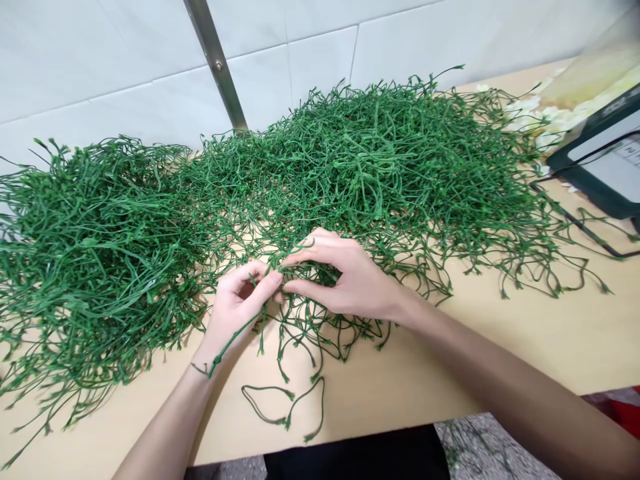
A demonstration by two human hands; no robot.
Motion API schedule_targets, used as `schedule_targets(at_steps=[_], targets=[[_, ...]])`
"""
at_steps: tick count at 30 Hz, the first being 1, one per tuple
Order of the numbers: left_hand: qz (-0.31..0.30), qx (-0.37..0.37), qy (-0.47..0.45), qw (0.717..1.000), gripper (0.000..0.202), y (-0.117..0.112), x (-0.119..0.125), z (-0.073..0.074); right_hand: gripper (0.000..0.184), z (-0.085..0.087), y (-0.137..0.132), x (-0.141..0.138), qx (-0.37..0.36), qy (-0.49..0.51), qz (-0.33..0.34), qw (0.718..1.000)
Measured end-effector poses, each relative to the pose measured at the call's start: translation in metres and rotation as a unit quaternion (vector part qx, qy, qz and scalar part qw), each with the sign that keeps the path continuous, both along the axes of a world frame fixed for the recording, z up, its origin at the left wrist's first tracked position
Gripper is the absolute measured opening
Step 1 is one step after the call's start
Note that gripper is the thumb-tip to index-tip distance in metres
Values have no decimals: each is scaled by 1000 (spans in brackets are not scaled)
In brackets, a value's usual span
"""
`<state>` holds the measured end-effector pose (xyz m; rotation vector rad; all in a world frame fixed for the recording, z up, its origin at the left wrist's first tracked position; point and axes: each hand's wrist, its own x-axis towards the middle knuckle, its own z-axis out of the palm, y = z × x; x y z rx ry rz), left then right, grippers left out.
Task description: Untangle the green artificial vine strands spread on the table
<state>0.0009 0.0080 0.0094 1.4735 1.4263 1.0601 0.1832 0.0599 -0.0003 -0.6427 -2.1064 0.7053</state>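
Note:
Thin green plastic stems with small leafy tips lie around both hands. My left hand (245,293) pinches a green plastic stem (233,341) between thumb and fingers, and its lower end trails down over my wrist. Close beside those fingertips is my right hand (340,273), its thumb and curved fingers apart. A bit of green stem shows against its index finger, but I cannot tell whether they touch. Loose stems (310,323) lie beneath the hands. Nearer the table edge rests a small bent stem piece (283,420).
A large heap of green stems (380,153) spreads along the back of the wooden table (400,380), with another heap (95,253) at left. White flowers (560,120) and a dark-framed box (600,160) stand at right. A metal strip (217,63) runs down the tiled wall.

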Motion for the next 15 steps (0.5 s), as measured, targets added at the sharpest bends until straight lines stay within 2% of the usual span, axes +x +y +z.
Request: schedule_targets(at_steps=[3, 5, 10, 15], targets=[[-18, -26, -2, 1000, 29, 0, 3, 3, 18, -3, -1, -1, 24, -2, 2, 1000], [-16, -29, -3, 999, 26, 1, 4, 5, 16, -3, -1, -1, 15, 1, 1, 1000], [32, -4, -2, 999, 18, -3, 2, 2, 12, -1, -2, -1, -53, 23, 2, 998], [33, 39, 1, 999, 23, 4, 1, 0, 13, -3, 0, -1, -50, 41, -12, 998]])
